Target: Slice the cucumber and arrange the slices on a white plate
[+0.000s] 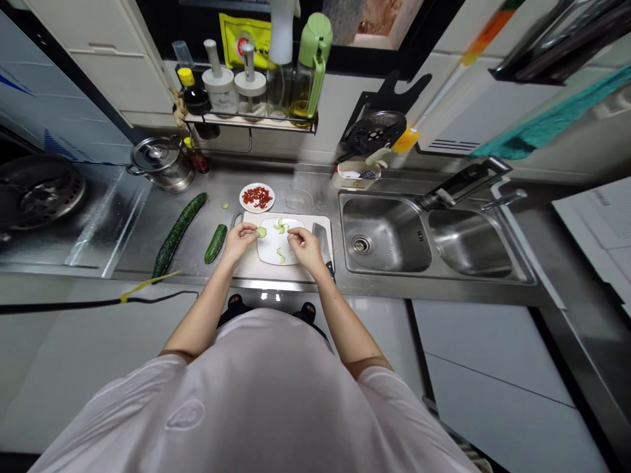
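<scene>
A white plate (271,253) lies on a white cutting board (246,266) on the steel counter. Thin cucumber slices (280,226) lie on the plate. My left hand (239,238) is at the plate's left edge, its fingers pinched on a cucumber slice (261,232). My right hand (303,242) rests over the plate's right side with fingers curled together; what they hold is too small to make out. A knife (323,244) lies along the board's right edge, just past my right hand.
A whole cucumber (178,233) and a cut cucumber piece (215,243) lie left of the board. A small dish of red chopped bits (257,196) sits behind it. A double sink (424,240) is on the right, a steel pot (160,161) and bottle rack (251,98) at the back.
</scene>
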### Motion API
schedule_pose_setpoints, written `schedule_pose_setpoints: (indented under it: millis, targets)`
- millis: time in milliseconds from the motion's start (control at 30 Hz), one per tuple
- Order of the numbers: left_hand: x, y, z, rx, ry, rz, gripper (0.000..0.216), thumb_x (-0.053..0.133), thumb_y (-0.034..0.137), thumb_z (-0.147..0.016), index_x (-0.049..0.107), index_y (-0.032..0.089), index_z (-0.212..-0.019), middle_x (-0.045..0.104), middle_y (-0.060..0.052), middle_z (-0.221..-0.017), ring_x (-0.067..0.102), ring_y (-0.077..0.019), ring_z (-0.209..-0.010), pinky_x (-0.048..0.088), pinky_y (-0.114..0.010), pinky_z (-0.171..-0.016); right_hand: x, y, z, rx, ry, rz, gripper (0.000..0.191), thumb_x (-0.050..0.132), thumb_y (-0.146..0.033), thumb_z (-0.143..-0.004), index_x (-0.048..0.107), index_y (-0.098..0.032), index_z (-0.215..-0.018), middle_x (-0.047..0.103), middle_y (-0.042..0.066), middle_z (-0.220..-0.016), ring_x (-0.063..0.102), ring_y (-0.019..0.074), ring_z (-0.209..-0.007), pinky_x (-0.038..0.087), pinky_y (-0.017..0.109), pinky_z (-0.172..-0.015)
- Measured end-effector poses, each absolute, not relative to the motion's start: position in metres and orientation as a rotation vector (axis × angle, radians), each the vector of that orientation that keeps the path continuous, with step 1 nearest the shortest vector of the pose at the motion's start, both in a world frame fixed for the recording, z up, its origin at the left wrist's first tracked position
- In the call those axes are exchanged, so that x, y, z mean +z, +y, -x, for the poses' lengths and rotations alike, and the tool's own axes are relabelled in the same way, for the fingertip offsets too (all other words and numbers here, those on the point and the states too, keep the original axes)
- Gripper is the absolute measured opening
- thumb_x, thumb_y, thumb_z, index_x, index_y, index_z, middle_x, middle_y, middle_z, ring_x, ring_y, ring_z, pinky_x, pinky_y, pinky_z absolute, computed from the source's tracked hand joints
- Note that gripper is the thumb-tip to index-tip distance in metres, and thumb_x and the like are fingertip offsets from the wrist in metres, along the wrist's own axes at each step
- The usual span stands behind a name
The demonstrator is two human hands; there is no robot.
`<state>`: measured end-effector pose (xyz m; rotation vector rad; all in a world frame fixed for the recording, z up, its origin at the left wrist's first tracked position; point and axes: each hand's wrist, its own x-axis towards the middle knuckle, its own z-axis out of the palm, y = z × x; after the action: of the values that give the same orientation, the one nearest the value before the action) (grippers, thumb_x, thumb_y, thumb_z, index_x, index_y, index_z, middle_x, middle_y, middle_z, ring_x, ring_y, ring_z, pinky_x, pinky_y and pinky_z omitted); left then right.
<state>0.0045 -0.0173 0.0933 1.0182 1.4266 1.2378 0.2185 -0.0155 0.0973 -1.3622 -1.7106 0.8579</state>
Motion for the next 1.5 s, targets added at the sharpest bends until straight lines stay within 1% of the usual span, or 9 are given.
schedule_pose_setpoints:
  millis: [233,400,567,633,733,900,1000,1200,1500]
  targets:
    - [0.136,-0.031,-0.029,1.290,1.260,-1.119,0.030,0.078,0.031,-0.063,0.065,0.016,-0.086,0.063,-0.003,-0.082,0.057,-0.0104,-0.072,0.045,-0.023,-0.071,0.142,-0.014,-0.200,0.747,-1.839,1.211,0.020,0.057,-0.032,-0.087,0.067,-0.025,-0.104,0.059,0.004,-0.101,0.051,0.0218,-0.102,0.040,0.035,-0.091]
    - [0.152,-0.038,-0.035,1.291,1.247,-1.172,0.028,0.078,0.028,-0.065,0.066,0.016,-0.087,0.062,-0.001,-0.079,0.054,-0.0086,-0.067,0.043,-0.022,-0.067,0.150,-0.014,-0.194,0.731,-1.882,1.193,0.017,0.058,-0.033,-0.088,0.068,-0.026,-0.100,0.057,0.004,-0.102,0.047,0.0225,-0.107,0.038,0.036,-0.094]
    - [0.157,-0.038,-0.037,1.301,1.200,-1.132,0.031,0.080,0.028,-0.063,0.066,0.016,-0.088,0.062,-0.001,-0.077,0.055,-0.0078,-0.068,0.043,-0.019,-0.065,0.152,-0.012,-0.193,0.781,-1.837,1.128,0.012,0.059,-0.032,-0.087,0.066,-0.023,-0.083,0.060,0.003,-0.097,0.050,0.0199,-0.102,0.039,0.034,-0.090]
    - [0.155,-0.038,-0.038,1.310,1.175,-1.046,0.035,0.079,0.032,-0.065,0.064,0.017,-0.093,0.062,0.000,-0.077,0.054,-0.0070,-0.065,0.041,-0.017,-0.058,0.154,-0.011,-0.193,0.823,-1.786,1.127,0.015,0.058,-0.033,-0.087,0.065,-0.022,-0.079,0.062,0.002,-0.094,0.052,0.0190,-0.099,0.042,0.032,-0.084]
    - [0.150,-0.039,-0.039,1.257,1.141,-0.814,0.039,0.073,0.044,-0.071,0.062,0.019,-0.099,0.064,-0.001,-0.079,0.051,-0.0054,-0.056,0.031,-0.014,-0.044,0.157,-0.009,-0.194,0.904,-1.694,1.113,0.020,0.056,-0.036,-0.087,0.063,-0.021,-0.077,0.063,0.003,-0.091,0.056,0.0177,-0.095,0.044,0.028,-0.075]
    - [0.146,-0.045,-0.046,0.834,0.924,-0.523,0.058,0.055,0.069,-0.077,0.065,0.013,-0.090,0.066,-0.010,-0.078,0.054,-0.0090,-0.053,0.026,-0.015,-0.036,0.160,-0.008,-0.197,0.993,-1.586,1.042,0.023,0.057,-0.041,-0.086,0.063,-0.020,-0.076,0.063,0.003,-0.091,0.058,0.0167,-0.092,0.045,0.027,-0.071]
    - [0.150,-0.047,-0.052,0.712,0.805,-0.454,0.066,0.046,0.074,-0.078,0.067,0.012,-0.086,0.065,-0.012,-0.074,0.054,-0.0109,-0.051,0.026,-0.017,-0.034,0.160,-0.009,-0.197,1.033,-1.570,1.034,0.024,0.057,-0.042,-0.085,0.063,-0.020,-0.077,0.063,0.003,-0.092,0.059,0.0164,-0.091,0.046,0.027,-0.072]
    - [0.158,-0.046,-0.053,0.701,0.733,-0.355,0.058,0.051,0.069,-0.079,0.064,0.013,-0.079,0.061,-0.008,-0.068,0.050,-0.0089,-0.048,0.028,-0.016,-0.034,0.162,-0.013,-0.198,1.032,-1.579,0.997,0.022,0.058,-0.040,-0.084,0.063,-0.020,-0.076,0.063,0.003,-0.092,0.059,0.0168,-0.092,0.046,0.029,-0.075]
    - [0.157,-0.046,-0.045,0.780,0.775,-0.359,0.032,0.066,0.048,-0.077,0.061,0.017,-0.086,0.057,-0.002,-0.067,0.050,-0.0076,-0.050,0.028,-0.015,-0.036,0.164,-0.018,-0.198,0.987,-1.616,1.020,0.019,0.058,-0.036,-0.083,0.063,-0.021,-0.074,0.063,0.003,-0.092,0.058,0.0167,-0.093,0.045,0.028,-0.074]
